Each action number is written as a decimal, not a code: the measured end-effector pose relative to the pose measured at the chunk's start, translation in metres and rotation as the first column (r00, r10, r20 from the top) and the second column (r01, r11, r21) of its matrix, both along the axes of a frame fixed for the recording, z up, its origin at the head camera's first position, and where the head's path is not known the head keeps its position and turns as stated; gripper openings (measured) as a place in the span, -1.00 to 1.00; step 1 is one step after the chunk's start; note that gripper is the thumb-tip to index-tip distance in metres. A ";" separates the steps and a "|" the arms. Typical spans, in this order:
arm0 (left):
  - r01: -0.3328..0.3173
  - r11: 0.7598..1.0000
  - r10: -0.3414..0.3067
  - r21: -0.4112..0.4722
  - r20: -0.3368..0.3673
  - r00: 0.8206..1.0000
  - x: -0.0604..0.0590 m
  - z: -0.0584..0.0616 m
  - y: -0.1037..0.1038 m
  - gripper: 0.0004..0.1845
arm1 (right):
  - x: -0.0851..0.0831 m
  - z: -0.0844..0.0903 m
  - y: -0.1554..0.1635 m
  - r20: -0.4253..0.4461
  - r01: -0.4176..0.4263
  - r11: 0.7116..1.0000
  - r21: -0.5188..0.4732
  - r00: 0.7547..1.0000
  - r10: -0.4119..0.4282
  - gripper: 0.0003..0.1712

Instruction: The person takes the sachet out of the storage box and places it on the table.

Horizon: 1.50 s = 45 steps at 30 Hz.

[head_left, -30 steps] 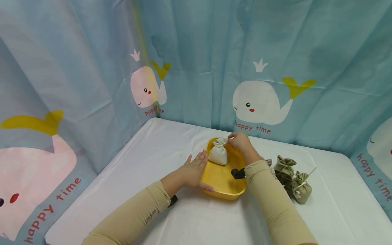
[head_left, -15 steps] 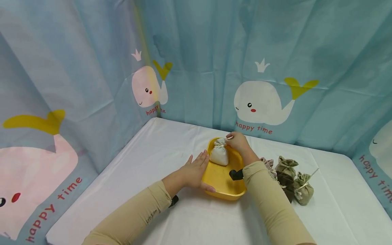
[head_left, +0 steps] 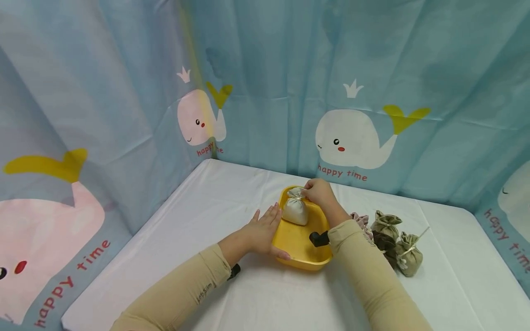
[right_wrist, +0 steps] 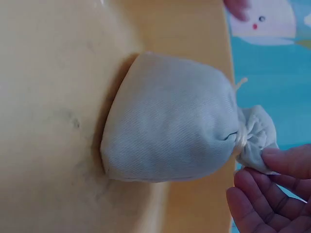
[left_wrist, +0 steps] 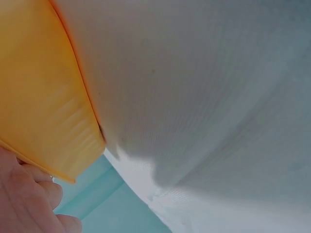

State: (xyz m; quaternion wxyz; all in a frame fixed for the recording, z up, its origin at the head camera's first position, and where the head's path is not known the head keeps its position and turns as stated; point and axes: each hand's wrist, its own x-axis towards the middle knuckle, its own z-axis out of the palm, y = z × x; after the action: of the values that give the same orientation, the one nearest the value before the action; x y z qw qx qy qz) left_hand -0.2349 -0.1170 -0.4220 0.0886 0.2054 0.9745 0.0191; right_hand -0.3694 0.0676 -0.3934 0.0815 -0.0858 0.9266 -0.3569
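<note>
A pale cloth drawstring pouch sits in the far end of a yellow plastic tray. My right hand reaches over the tray's far right side, and its thumb and fingertips pinch the pouch's gathered top. In the right wrist view the pouch is tied at the neck with a cream cord, and my right hand has its thumb on the ruffle. My left hand lies along the tray's left rim with straight fingers. Its fingers touch the rim in the left wrist view.
To the tray's right stand several other pouches: an olive one, another greenish one, a dark brown one and a pinkish one partly behind my sleeve. A blue whale-print curtain rises behind the white table.
My right hand has moved slightly left, from the far rim onto the gathered top of the pale pouch. The left hand and the tray have stayed in place.
</note>
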 end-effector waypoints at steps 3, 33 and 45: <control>-0.004 1.000 0.004 -0.006 0.003 1.000 -0.001 0.000 0.000 0.48 | 0.005 0.006 -0.001 -0.026 -0.028 1.000 0.012 0.999 0.028 -0.86; -0.008 1.000 0.008 -0.026 0.007 1.000 -0.001 -0.001 0.000 0.49 | 0.046 0.072 0.034 -0.117 -0.099 0.993 -0.069 0.989 0.090 -0.82; -0.016 1.000 0.016 -0.012 0.026 1.000 -0.002 0.002 0.000 0.49 | 0.057 0.088 0.058 -0.151 -0.077 0.987 -0.139 0.987 0.056 -0.81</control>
State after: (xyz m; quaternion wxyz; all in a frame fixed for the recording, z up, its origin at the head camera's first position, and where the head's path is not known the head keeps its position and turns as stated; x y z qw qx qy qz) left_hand -0.2369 -0.1167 -0.4201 0.1022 0.1969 0.9749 0.0165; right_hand -0.3120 0.1259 -0.3049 0.0188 -0.1484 0.8984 -0.4129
